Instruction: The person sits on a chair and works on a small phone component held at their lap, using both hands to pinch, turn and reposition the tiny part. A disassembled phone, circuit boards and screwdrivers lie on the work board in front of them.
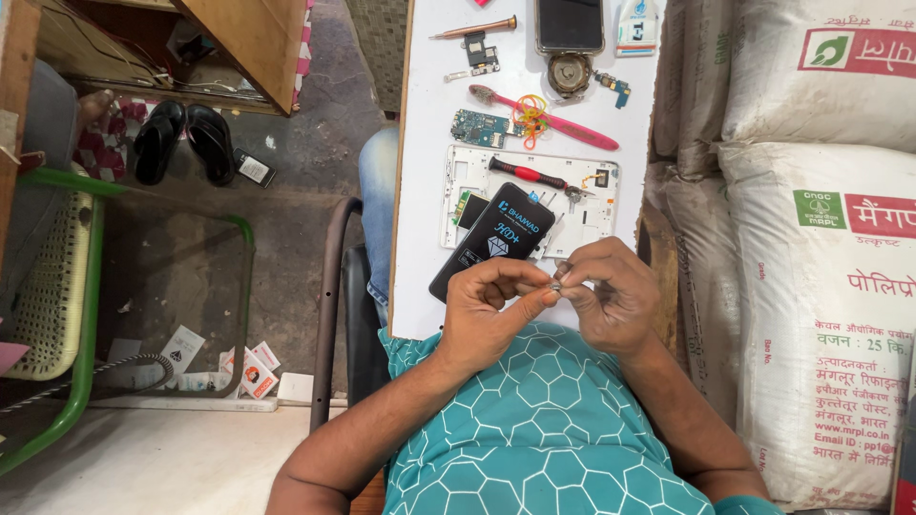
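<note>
Basically a tiny metal part (554, 283) is being pinched between both hands' fingers (534, 301) over the counter (420, 191), a fiddly step; a steady grip is probably needed next

Both hands (553, 305) meet, fingers (534, 300) pinched together.
</note>
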Demonstrator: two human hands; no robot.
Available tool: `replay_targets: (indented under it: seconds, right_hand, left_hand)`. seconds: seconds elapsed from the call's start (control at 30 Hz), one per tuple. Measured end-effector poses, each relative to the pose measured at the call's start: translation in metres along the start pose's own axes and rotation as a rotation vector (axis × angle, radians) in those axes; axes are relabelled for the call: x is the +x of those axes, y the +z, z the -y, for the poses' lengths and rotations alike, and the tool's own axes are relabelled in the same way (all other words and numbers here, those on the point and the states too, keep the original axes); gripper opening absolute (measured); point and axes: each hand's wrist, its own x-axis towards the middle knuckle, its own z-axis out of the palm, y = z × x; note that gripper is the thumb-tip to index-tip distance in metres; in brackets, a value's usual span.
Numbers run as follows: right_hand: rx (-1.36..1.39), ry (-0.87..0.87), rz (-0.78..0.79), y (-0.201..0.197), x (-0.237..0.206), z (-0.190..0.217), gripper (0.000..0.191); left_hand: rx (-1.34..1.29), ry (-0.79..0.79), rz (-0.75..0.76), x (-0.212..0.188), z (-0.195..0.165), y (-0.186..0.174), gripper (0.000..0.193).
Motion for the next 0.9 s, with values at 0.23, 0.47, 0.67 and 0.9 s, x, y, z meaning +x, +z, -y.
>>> replay_targets:
  seconds: [0.23, 0.47, 0.67, 0.9]
  right_hand:
    - [-0.016, -0.005, -0.002, 0.000, -0.001, -0.001, 0.019]
    - [-0.013, 0.003, -0.007, 0.000, -0.002, -0.001, 0.019]
    - [-0.027, 0.008, -0.001, -0.001, -0.002, -0.001, 0.018]
    - [-0.010, 0.004, 0.008, -0.001, -0.003, -0.003, 0.019]
  left_hand:
    - [0.031, -0.023, 0.025, 0.000, -0.007, 0.002, 0.023]
    - [0.086, -0.009, 0.039, 0.001, -0.012, 0.003, 0.023]
    - [0.132, -0.015, 0.039, 0.001, -0.011, 0.003, 0.021]
    - [0.092, -0.015, 0.052, 0.000, -0.011, 0.002, 0.018]
